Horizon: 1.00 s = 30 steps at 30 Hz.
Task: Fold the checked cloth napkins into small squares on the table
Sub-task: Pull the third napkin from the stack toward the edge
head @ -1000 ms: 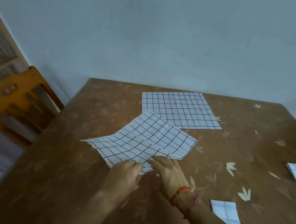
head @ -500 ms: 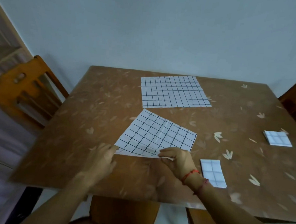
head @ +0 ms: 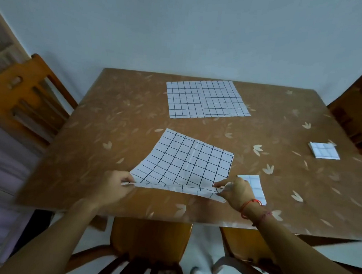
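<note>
Head view: left hand (head: pixel 111 187) and right hand (head: pixel 235 192) each pinch a near corner of the napkin (head: pixel 187 162) at table centre; carry both corners evenly toward twelve o'clock, matching edges.

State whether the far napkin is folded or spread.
Spread. The far napkin lies flat as one full sheet on the table, untouched.

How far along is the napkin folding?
Done: two small folded checked squares, one at the table's right side, one beside the right hand. In hand: the left hand and right hand pinch the near corners of an open checked napkin, first fold starting. Left: that one, plus the flat unfolded napkin at the far edge.
</note>
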Tool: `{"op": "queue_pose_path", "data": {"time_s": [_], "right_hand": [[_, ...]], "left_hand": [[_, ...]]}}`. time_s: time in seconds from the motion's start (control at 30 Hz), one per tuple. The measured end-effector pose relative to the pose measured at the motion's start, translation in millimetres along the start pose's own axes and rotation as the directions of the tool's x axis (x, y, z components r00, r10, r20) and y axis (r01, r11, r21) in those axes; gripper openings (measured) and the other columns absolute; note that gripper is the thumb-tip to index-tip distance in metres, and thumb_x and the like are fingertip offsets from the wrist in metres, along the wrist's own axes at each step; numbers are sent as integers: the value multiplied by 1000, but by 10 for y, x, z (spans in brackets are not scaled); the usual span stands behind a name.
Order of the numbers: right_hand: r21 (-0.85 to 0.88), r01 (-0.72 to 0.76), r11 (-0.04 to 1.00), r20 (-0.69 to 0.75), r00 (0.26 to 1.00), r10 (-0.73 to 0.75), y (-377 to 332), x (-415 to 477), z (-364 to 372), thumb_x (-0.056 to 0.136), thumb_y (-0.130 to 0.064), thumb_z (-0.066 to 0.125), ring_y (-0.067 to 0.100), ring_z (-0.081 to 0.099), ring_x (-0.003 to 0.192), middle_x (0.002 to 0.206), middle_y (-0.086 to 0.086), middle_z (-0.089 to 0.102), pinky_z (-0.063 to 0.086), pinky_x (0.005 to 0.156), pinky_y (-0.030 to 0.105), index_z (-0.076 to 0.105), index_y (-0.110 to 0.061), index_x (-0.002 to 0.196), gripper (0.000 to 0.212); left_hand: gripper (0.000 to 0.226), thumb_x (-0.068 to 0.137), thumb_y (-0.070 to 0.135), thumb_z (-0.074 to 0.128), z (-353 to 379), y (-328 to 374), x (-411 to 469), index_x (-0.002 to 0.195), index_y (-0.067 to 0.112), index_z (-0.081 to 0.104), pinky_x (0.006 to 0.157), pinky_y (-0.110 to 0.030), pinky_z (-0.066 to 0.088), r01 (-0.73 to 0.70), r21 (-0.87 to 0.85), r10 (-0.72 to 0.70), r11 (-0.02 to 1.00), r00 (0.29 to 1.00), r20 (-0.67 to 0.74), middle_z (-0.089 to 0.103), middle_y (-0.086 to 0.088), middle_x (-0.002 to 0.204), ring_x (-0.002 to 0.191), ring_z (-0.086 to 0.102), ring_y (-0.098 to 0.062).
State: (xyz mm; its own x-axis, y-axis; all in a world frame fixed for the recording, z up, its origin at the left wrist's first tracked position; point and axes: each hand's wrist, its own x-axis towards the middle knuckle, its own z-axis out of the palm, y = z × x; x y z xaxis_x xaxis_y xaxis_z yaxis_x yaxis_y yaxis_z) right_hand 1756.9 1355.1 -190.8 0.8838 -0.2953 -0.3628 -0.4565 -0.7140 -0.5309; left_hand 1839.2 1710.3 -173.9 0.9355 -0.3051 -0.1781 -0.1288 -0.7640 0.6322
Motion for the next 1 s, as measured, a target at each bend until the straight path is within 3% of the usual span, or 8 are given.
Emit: {"op": "queue_pose_path", "data": {"time_s": [0.13,0.23,0.4,0.6,0.7,0.8,0.93,1.0], "right_hand": [[-45,-80,996,59,995,82,78,-34,31,62,-53,77,20,65,73,83,9,71,54,64,29,70,-6,89,55],[-62,-52,997,100,993,58,373,122,118,49,-71,67,16,65,69,76,2,70,56,60,31,69,-13,90,72],[-38,-37,999,88,995,41,221,58,-7,67,-40,80,22,66,70,78,7,73,54,63,34,74,-9,82,35],[76,-46,996,75,996,40,194,142,-77,74,-33,78,20,63,66,68,1,68,52,61,31,72,-17,72,17],[86,-100,991,140,986,87,239,201,-35,69,-34,81,18,60,66,68,0,65,49,62,28,65,-20,67,22],[117,-131,984,194,975,107,329,242,41,73,-24,80,15,61,68,72,-3,67,53,67,27,67,-20,72,14],[250,-211,945,165,971,173,431,381,172,78,-15,75,10,59,61,69,-5,64,48,53,19,65,-17,76,11],[297,-250,922,156,965,212,442,470,216,78,-17,76,12,61,62,71,-2,65,49,52,19,66,-12,80,11]], "left_hand": [[11,79,16,71,-66,-11,-105,70,23,71,65,-23,48,-2,-28,4,1000,999,45,69,12,71,72,63,-2],[14,78,15,71,-82,-53,-98,65,20,69,61,-33,49,-11,-19,12,1000,998,55,66,4,66,67,62,-12],[14,78,16,70,-82,-73,-45,64,19,68,57,-29,43,5,-11,-3,1000,993,120,63,1,62,62,59,-12],[16,79,7,71,-75,-39,171,68,17,72,52,-18,41,57,-139,-53,989,998,37,66,5,62,60,58,-7],[11,79,8,71,-45,-41,341,69,12,71,51,-20,40,82,-168,-84,982,996,-5,66,2,62,61,59,-8],[10,79,13,72,-35,-81,550,73,6,69,56,-29,39,113,-190,-118,975,993,-13,67,-13,71,66,62,-27],[11,82,10,73,11,-60,804,87,19,70,61,-21,48,174,-384,-204,907,978,-39,72,5,85,75,68,-6],[19,83,14,73,81,-126,910,102,17,69,67,-26,51,223,-458,-266,861,964,-30,70,5,98,88,66,-10]]}}
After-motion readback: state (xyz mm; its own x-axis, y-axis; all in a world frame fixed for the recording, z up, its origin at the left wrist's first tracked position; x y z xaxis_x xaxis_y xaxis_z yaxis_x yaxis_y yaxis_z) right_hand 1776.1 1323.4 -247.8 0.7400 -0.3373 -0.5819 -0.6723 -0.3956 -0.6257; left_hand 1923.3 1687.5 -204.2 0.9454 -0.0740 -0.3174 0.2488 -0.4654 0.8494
